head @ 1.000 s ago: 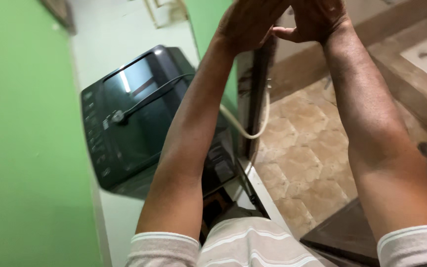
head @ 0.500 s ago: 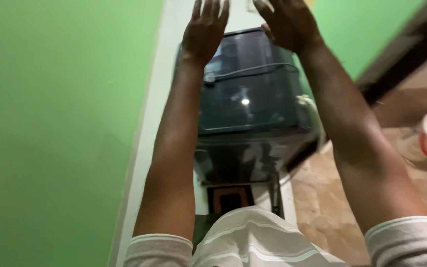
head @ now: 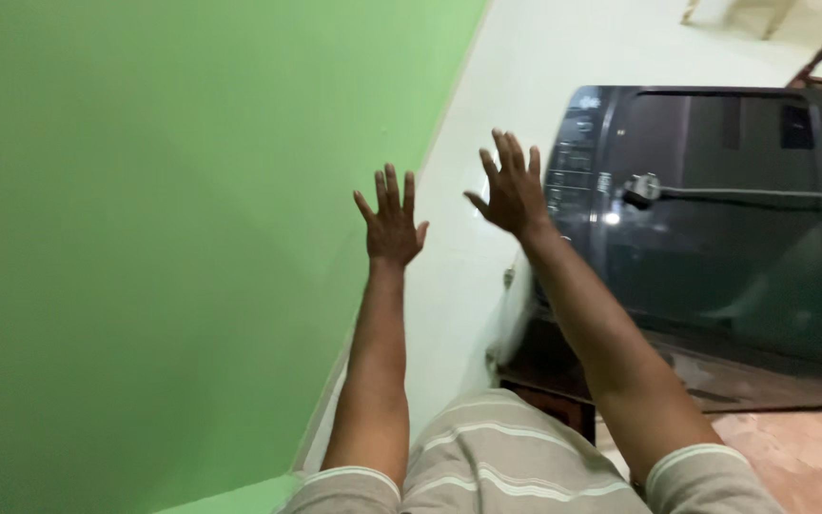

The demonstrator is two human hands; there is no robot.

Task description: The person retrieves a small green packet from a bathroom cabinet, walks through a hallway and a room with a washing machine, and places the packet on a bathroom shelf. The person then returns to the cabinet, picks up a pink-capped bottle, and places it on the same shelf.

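Both my arms are stretched out in front of me with the palms facing away. My left hand [head: 391, 220] is spread, fingers apart, and holds nothing; it hangs in front of the white wall strip beside the green wall. My right hand [head: 511, 187] is likewise spread and empty, just left of the dark top-loading washing machine [head: 715, 219]. A black plug with its cord [head: 643, 189] lies on the machine's glass lid. Neither hand touches the machine.
A green wall [head: 145, 238] fills the left half of the view, with a white wall section [head: 525, 76] next to it. Brown tiled floor [head: 801, 457] shows at the lower right. My striped grey shirt [head: 497, 466] is at the bottom.
My view has swung left, so the washing machine now sits at the right. My hands, joined together a second ago, are now apart and spread, lower in the view.
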